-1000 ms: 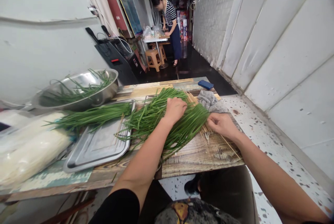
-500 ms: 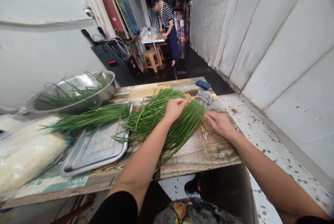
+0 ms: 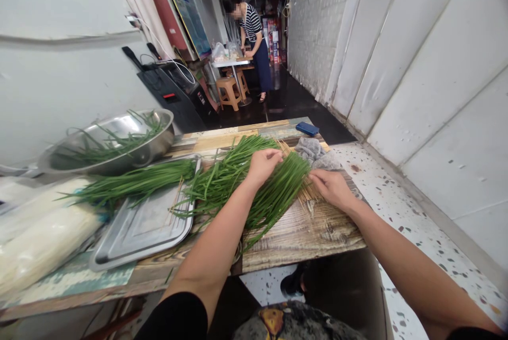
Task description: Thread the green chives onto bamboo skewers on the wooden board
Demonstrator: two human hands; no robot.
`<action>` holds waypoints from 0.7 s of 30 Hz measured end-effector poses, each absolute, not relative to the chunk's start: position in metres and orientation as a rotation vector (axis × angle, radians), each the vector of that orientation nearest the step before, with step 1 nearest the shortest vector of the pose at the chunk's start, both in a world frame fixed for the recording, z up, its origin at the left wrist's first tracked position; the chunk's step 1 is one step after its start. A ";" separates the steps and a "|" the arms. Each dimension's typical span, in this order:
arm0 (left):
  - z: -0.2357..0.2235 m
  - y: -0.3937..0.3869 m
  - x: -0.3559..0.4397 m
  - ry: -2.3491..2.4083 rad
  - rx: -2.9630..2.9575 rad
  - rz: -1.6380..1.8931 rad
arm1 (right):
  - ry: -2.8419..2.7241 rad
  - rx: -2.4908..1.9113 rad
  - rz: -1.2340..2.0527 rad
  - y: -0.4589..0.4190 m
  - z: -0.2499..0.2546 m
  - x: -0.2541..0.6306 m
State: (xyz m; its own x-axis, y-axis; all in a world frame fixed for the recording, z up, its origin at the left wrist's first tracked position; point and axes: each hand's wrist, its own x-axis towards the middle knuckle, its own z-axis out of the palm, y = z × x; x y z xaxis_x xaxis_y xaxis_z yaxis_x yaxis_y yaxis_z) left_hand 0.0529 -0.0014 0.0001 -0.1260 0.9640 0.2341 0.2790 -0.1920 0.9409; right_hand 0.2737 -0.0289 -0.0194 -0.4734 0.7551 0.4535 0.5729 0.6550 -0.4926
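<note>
One heap of green stalks [image 3: 274, 200] lies near the right edge of the table [image 3: 309, 235], partly hidden by the left hand [image 3: 262, 165], its fingertips pinched, while the right hand [image 3: 332, 187] bends its fingers beside the tips; what either grips cannot be told. Stalks overlap thin sticks [image 3: 308, 192] and the tray [image 3: 145, 226]; grey cloth [image 3: 311, 149] lies near the far right corner.

A white wall [image 3: 432, 75] borders the speckled floor [image 3: 397, 200]

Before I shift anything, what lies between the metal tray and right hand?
In the head view, green stalks lie between the metal tray and right hand, with thin sticks near that hand.
</note>
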 end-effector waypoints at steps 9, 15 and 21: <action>-0.003 0.000 0.051 1.415 1.601 1.360 | -2.222 -1.020 0.337 -0.030 -0.019 0.274; -0.004 -0.001 0.051 1.449 1.655 1.361 | -2.223 -1.026 0.347 -0.031 -0.019 0.273; -0.002 -0.003 0.054 1.515 1.679 1.383 | -2.219 -1.024 0.372 -0.031 -0.019 0.273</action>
State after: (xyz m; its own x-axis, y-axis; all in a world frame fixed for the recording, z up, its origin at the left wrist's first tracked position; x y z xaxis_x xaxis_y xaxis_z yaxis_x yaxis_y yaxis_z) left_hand 0.0536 -0.0028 -0.0023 -0.1271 0.9273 0.3522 0.4353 -0.2669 0.8598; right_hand 0.2733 -0.0308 -0.0187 -0.4780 0.7569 0.4457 0.5704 0.6533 -0.4978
